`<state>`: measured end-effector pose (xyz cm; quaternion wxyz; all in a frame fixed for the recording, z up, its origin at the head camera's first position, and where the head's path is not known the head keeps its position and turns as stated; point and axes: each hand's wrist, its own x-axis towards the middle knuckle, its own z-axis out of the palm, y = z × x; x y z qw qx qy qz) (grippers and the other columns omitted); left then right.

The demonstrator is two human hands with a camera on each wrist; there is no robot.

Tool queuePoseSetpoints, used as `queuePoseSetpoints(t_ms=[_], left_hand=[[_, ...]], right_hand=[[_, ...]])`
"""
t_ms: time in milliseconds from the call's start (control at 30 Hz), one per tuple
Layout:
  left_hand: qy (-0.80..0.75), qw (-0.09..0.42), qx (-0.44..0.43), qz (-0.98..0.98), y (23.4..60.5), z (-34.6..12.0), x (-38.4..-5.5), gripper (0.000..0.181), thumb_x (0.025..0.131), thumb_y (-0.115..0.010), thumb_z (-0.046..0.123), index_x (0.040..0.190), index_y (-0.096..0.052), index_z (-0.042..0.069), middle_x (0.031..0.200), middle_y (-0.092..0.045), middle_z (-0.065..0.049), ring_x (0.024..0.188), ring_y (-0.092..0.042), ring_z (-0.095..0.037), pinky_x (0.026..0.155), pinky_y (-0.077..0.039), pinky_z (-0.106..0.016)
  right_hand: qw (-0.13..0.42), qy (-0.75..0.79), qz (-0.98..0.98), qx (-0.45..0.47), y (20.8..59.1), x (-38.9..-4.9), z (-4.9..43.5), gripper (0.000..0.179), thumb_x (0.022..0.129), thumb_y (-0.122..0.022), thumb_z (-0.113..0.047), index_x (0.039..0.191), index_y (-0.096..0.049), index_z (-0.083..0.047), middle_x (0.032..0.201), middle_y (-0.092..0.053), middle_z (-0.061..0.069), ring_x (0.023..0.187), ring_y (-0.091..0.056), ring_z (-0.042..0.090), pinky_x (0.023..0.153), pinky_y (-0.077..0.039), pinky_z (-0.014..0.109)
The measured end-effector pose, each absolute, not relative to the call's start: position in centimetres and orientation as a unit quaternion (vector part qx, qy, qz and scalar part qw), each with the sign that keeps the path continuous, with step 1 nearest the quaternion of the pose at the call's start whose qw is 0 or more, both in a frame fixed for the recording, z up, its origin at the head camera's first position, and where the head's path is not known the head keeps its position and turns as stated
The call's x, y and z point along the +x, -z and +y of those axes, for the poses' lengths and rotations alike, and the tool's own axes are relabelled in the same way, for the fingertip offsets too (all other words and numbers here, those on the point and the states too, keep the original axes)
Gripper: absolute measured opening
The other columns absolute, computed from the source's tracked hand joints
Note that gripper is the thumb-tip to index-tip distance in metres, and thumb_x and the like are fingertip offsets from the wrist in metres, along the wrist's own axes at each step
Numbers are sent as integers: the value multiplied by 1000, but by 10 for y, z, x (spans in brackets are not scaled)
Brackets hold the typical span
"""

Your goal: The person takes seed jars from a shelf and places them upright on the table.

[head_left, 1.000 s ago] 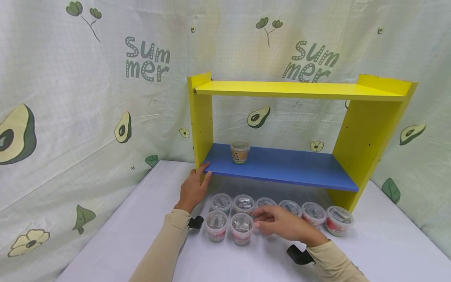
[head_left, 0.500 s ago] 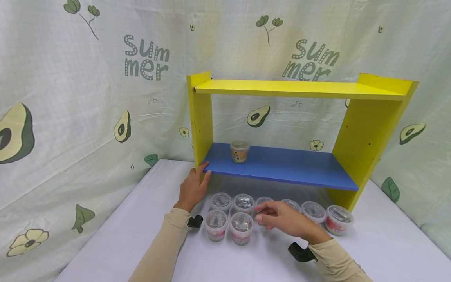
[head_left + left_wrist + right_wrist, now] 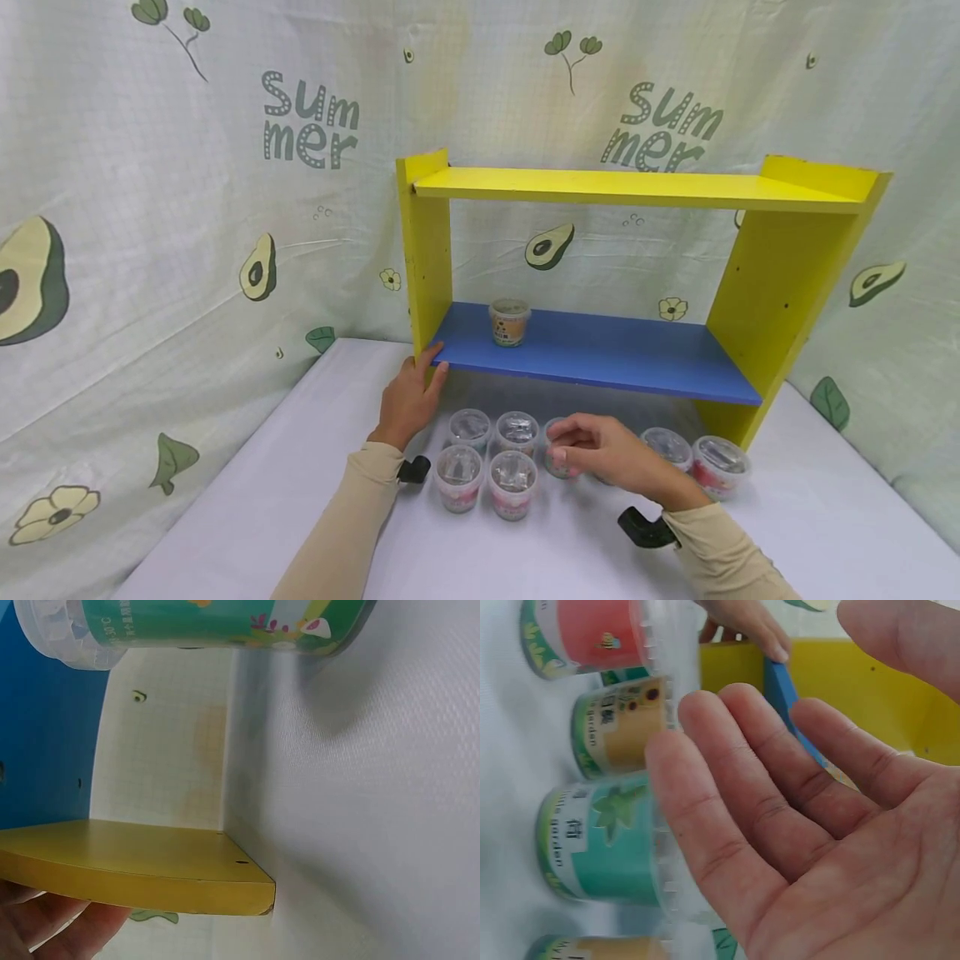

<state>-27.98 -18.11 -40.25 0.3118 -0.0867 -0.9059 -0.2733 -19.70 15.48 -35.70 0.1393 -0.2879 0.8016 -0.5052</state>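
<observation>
My left hand (image 3: 409,402) grips the left side panel (image 3: 429,267) of the shelf, thumb at the front edge of the blue board (image 3: 600,350). Its fingers (image 3: 75,930) show behind the panel in the left wrist view. My right hand (image 3: 611,454) hovers over the back row of lidded plastic cups, holding nothing. Its fingers are relaxed and spread, palm facing the right wrist camera. Beside them in that view stand a teal cup (image 3: 622,836), an orange cup (image 3: 619,727) and a red cup (image 3: 589,634). In the head view, the hand partly hides a cup (image 3: 556,468).
One orange cup (image 3: 509,323) stands on the blue board towards its left. Two cups, a left one (image 3: 459,479) and a right one (image 3: 513,486), form the front row. At the right end another cup (image 3: 720,465) stands near the shelf's right panel (image 3: 783,308).
My right hand has shifted slightly right and away from the front cups, now covering more of the back row's middle. My left hand keeps its hold on the shelf.
</observation>
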Motion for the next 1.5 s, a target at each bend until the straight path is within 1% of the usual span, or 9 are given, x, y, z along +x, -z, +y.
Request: queuePoseSetpoints(t_ms=[200, 367, 667, 767, 900, 1100, 1200, 1333, 1500], left_hand=[[275, 307, -82, -907, 403, -183, -279, 50, 106, -42, 49, 149, -48, 26, 112, -60, -23, 80, -64, -38, 68, -52, -54], [272, 308, -81, -908, 405, -183, -279, 50, 105, -43, 49, 149, -48, 25, 112, -60, -23, 81, -64, -38, 69, -53, -53], [277, 312, -84, -905, 403, -181, -279, 48, 106, -43, 47, 149, -49, 26, 112, -60, -23, 83, -65, -40, 69, -52, -55], [276, 312, -84, -905, 404, -180, -280, 48, 106, -43, 47, 149, -49, 27, 113, -60, -23, 84, -65, -41, 69, -52, -56], [275, 316, -85, -904, 404, -180, -280, 48, 106, -43, 48, 149, -49, 27, 113, -61, -22, 84, -66, -40, 69, -52, -56], [273, 320, -83, -903, 404, -181, -280, 47, 106, -44, 47, 148, -50, 27, 113, -61, -23, 84, -66, -39, 68, -53, -56], [272, 319, -83, -904, 404, -181, -280, 48, 106, -44, 47, 148, -50, 26, 113, -61, -23, 84, -66, -39, 69, -53, -55], [272, 318, -83, -904, 405, -181, -281, 49, 105, -44, 49, 149, -49, 26, 114, -60, -23, 84, -66, -39, 69, -53, -55], [277, 314, -83, -904, 405, -182, -281, 51, 105, -42, 53, 148, -49, 27, 115, -60, -22, 83, -66, -37, 69, -53, -54]], right_hand=[[136, 533, 796, -253, 351, -205, 155, 49, 96, -70, -30, 131, -57, 1, 121, -65, 20, 104, -65, 36, 85, -54, 48], [125, 541, 789, -263, 346, -210, 157, 48, 99, -66, -28, 132, -54, 4, 122, -64, 24, 107, -66, 35, 86, -54, 49], [103, 561, 778, -264, 329, -227, 157, 48, 100, -64, -28, 135, -52, 2, 120, -67, 16, 113, -63, 40, 92, -50, 54], [96, 567, 773, -266, 323, -233, 156, 48, 100, -64, -26, 135, -52, 3, 120, -67, 16, 112, -64, 37, 92, -50, 53], [88, 582, 763, -268, 317, -242, 154, 48, 100, -64, -23, 136, -50, 5, 122, -65, 20, 114, -63, 38, 90, -53, 47], [73, 618, 741, -253, 307, -256, 147, 53, 101, -63, -23, 138, -46, 11, 125, -60, 28, 112, -65, 34, 93, -51, 49], [63, 633, 737, -227, 303, -263, 142, 55, 101, -63, -28, 139, -46, 8, 127, -59, 28, 111, -66, 31, 94, -52, 45], [60, 651, 729, -202, 299, -270, 137, 54, 101, -62, -33, 139, -48, 3, 132, -56, 29, 115, -64, 32, 93, -52, 39], [67, 660, 723, -191, 296, -279, 131, 55, 103, -59, -29, 142, -43, 6, 136, -51, 32, 117, -62, 34, 95, -51, 39]])
